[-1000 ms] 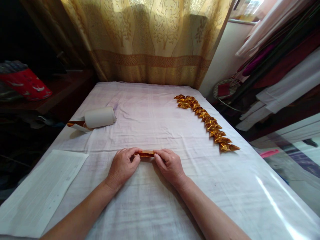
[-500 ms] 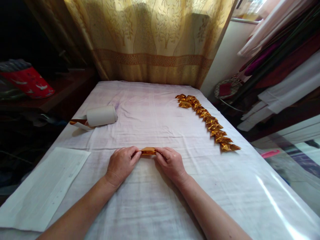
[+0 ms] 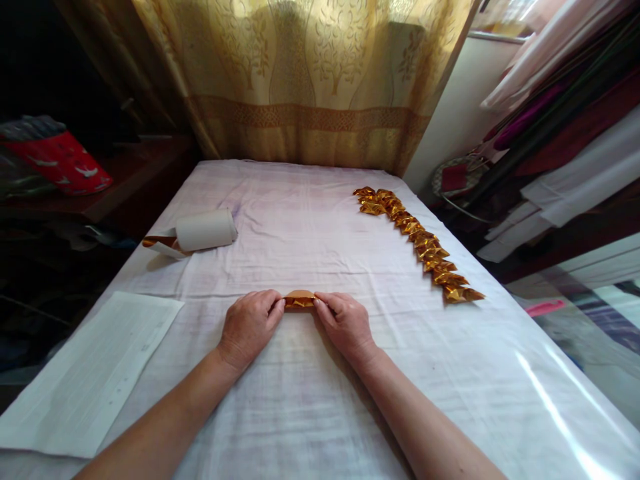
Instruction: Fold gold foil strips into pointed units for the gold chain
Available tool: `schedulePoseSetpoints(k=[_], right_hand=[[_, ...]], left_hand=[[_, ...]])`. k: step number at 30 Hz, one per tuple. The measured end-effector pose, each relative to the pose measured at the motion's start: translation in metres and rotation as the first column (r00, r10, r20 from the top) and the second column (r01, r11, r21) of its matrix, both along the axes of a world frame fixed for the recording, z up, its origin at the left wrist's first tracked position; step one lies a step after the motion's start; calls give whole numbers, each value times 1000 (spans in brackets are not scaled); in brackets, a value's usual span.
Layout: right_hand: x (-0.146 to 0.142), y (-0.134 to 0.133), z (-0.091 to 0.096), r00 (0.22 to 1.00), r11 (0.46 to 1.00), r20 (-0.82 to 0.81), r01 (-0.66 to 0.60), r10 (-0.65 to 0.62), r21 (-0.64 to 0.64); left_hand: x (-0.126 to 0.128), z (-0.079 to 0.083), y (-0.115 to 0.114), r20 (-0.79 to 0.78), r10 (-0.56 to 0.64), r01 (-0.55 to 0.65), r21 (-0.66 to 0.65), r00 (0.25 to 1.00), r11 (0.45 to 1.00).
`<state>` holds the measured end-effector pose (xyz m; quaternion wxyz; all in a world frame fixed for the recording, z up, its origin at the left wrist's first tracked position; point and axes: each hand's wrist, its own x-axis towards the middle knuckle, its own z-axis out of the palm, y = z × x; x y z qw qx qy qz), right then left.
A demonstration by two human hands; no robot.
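Note:
Between my two hands, low over the cloth, is a small folded piece of gold foil paper (image 3: 299, 300). Its left end is pinched by my left hand (image 3: 253, 325), its right end by my right hand (image 3: 346, 325). The upper edge of the foil bulges in a curve and creases show along its front; both ends are hidden under my fingers. To the right, several folded gold foil pieces (image 3: 425, 247), pointed at their tips, lie nested in a slanting row.
A roll of white-backed paper (image 3: 206, 230) with gold showing at its loose end lies at left. Nearer me is a white sheet (image 3: 90, 373). A white cloth (image 3: 300, 413) covers the table. Beyond stand a red container (image 3: 70, 163), a gold curtain (image 3: 310, 127) and hanging clothes (image 3: 575, 187).
The foil's top edge has gone from flat to bulged, and its front creases show more. Both hands keep their pinch on its ends. The whole view has shifted slightly.

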<state>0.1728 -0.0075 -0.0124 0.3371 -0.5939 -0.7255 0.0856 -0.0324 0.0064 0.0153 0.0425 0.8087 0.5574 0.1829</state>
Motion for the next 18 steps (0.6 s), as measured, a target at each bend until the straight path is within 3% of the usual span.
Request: schedulePoseSetpoints(k=[9,14,18], right_hand=[[-2,-2,4,1000,1000,11,-27,27,-14],[-4,-4,4,997,997,38,-71,71,-4],[-2,-3,3,999,999,8,-38,38,12]], left_hand=[[3,-5,-1,-23,-88,89,41,996,995],[3,-7,-1,-82,-50,56,69,995,996],[6,-7,-3,-82,-88,95,77,993,993]])
